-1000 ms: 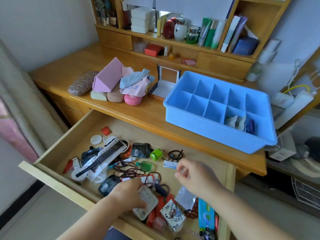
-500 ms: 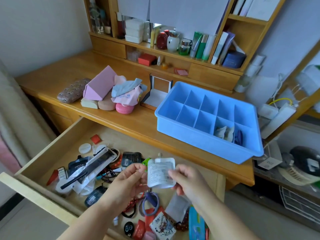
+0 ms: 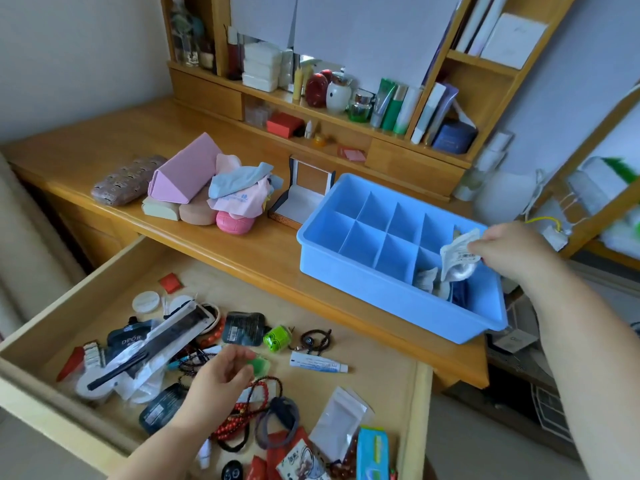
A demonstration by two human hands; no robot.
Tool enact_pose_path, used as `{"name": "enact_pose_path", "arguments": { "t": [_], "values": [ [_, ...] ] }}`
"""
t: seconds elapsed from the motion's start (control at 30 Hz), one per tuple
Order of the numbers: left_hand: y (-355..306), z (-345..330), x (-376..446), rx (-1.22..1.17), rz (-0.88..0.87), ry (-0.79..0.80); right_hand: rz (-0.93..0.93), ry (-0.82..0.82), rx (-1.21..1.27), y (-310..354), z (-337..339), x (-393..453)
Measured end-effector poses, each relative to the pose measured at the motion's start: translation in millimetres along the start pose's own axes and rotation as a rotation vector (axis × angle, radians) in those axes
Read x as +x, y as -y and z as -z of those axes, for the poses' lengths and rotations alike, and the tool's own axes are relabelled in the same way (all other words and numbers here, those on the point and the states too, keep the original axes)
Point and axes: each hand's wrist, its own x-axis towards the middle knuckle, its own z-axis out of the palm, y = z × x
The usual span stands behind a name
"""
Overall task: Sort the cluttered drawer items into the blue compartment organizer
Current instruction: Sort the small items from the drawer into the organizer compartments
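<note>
Head view: right hand (image 3: 512,251) pinches white sachet (image 3: 457,259) over blue organizer (image 3: 388,292); left hand (image 3: 221,379) hovers relaxed, empty.

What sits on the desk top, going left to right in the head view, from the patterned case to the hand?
Patterned case → pink triangular case → cloth pile → open box → blue organizer → white pouch → right hand.

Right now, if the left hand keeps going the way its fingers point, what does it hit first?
Probably the green translucent item lying right at the fingertips of the left hand, on the drawer floor. Depth is unclear; the hand may be above it.
</note>
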Motion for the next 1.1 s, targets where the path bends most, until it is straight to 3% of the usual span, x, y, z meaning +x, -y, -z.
{"name": "enact_pose_path", "arguments": {
  "t": [0.1,0.2,0.3,0.53,0.67,0.77,1.0,1.1],
  "values": [
    [1.9,0.8,1.4,-0.03,0.006,-0.019,-0.014,0.106,-0.103,0.7,-17.5,-2.6],
    [2.9,0.9,1.1,-0.019,0.006,-0.005,-0.041,0.193,-0.004,-1.0,-37.1,-8.4],
    [4.1,0.5,-0.7,0.018,-0.003,0.012,-0.022,0.136,0.011,-2.5,-31.8,-8.0],
    [2.6,-1.6,-1.0,0.036,-0.014,0.041,0.217,-0.156,0.015,-5.9,8.5,-5.1],
    [1.2,-3.3,-2.8,0.073,-0.027,0.082,0.27,-0.046,0.328,-16.4,1.9,-3.7],
    [1.8,-2.9,-3.2,0.103,-0.042,0.092,0.355,-0.078,0.366,-29.6,1.7,-1.4],
    [1.7,-4.0,-3.2,0.144,-0.039,0.103,0.635,-0.106,-0.014,-30.0,1.8,2.3],
    [2.0,-5.3,-3.5,0.166,-0.044,0.097,0.639,-0.054,-0.12,-26.0,-21.2,3.7]
  ]
}}
